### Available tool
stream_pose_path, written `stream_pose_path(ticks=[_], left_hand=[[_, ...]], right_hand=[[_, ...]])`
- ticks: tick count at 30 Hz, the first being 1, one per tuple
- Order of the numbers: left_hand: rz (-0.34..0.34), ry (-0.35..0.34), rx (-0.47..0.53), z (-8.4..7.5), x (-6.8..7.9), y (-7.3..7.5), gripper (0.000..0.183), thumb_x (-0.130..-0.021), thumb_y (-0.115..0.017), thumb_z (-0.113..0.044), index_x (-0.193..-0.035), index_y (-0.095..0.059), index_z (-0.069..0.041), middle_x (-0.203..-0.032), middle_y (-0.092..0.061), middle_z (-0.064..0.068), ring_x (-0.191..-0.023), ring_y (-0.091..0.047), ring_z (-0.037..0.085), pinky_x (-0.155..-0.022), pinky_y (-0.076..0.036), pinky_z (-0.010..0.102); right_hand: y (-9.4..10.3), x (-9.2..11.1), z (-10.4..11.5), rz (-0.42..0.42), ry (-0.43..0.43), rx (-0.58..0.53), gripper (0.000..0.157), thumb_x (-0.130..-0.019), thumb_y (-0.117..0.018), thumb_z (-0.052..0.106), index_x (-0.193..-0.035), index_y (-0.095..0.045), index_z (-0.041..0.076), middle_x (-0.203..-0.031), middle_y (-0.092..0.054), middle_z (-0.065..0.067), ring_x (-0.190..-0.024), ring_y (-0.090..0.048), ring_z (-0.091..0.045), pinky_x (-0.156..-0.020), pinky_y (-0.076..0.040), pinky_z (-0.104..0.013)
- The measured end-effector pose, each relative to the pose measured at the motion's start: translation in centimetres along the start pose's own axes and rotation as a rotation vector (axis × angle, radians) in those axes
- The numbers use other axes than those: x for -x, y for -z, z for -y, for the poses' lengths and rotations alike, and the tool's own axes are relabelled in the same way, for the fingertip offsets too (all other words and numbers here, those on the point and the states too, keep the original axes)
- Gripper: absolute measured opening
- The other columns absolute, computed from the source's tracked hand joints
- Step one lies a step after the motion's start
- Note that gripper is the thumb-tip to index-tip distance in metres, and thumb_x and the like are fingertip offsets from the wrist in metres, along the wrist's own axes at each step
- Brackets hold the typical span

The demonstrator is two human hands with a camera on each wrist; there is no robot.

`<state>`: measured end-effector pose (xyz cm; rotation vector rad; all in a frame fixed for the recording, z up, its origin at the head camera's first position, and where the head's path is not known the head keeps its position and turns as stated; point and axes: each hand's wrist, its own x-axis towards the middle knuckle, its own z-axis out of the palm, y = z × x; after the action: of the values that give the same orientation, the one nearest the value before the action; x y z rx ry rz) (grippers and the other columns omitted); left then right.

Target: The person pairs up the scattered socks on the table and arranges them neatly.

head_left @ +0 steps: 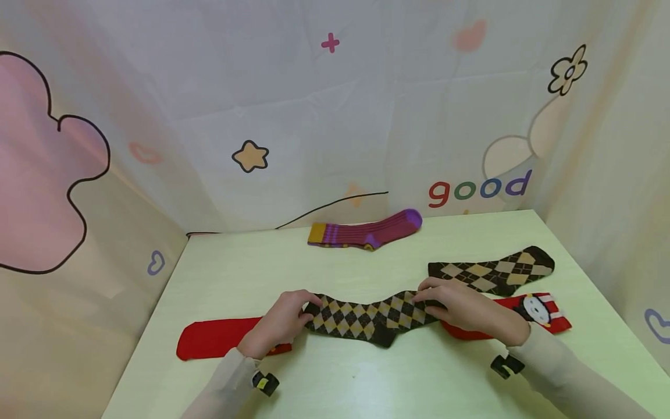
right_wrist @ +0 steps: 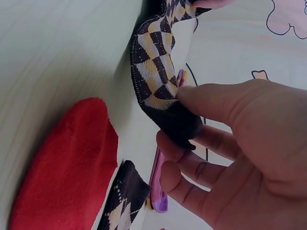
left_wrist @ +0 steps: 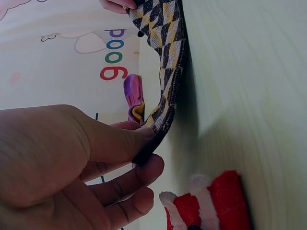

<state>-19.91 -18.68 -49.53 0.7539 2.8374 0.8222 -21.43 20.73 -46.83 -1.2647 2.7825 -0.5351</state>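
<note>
An argyle sock in black, grey and yellow stretches between both hands, held over the table. My left hand pinches its cuff end between thumb and fingers, as the left wrist view shows up close. At the other end, my right hand pinches the black toe. Under the left hand lies a red sock, partly hidden by it. A second red sock with a white character and striped cuff lies beneath the right hand and wrist. Just behind that hand rests another argyle sock.
A purple and maroon sock with a yellow cuff lies at the table's back edge. Pale green table spreads under everything. Printed curtains rise at the back and both sides.
</note>
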Motion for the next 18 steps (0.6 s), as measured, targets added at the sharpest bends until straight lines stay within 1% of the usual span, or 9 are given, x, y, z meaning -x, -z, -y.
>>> stream_pose_path(ticks=[6, 13, 18], left_hand=[[-0.001, -0.001, 0.004, -0.1, -0.1, 0.0, 0.029, -0.091, -0.073, 0.006, -0.117, -0.073, -0.005, -0.122, -0.07, 0.01, -0.108, -0.066, 0.025, -0.094, -0.056, 0.044], [-0.004, 0.002, 0.002, -0.1, -0.2, 0.0, 0.029, -0.09, -0.072, 0.008, -0.117, -0.073, -0.004, -0.121, -0.071, 0.011, -0.113, -0.066, 0.028, -0.097, -0.055, 0.046], [0.004, 0.006, -0.009, 0.1, -0.4, 0.0, 0.029, -0.09, -0.073, 0.008, -0.117, -0.073, -0.003, -0.121, -0.071, 0.012, -0.114, -0.065, 0.029, -0.099, -0.054, 0.046]], right_hand=[[-0.2, -0.2, -0.3, -0.004, 0.009, -0.008, 0.026, -0.092, -0.071, -0.003, -0.116, -0.076, 0.008, -0.118, -0.066, -0.007, -0.095, -0.067, -0.018, -0.081, -0.059, -0.036], [-0.7, -0.5, -0.6, -0.029, 0.014, 0.032, 0.027, -0.089, -0.073, -0.006, -0.111, -0.078, 0.009, -0.117, -0.067, -0.006, -0.104, -0.065, -0.027, -0.089, -0.057, -0.045], [-1.0, -0.7, -0.8, -0.046, 0.017, 0.058, 0.027, -0.088, -0.075, -0.007, -0.109, -0.078, 0.009, -0.116, -0.067, -0.006, -0.105, -0.064, -0.027, -0.089, -0.057, -0.045]])
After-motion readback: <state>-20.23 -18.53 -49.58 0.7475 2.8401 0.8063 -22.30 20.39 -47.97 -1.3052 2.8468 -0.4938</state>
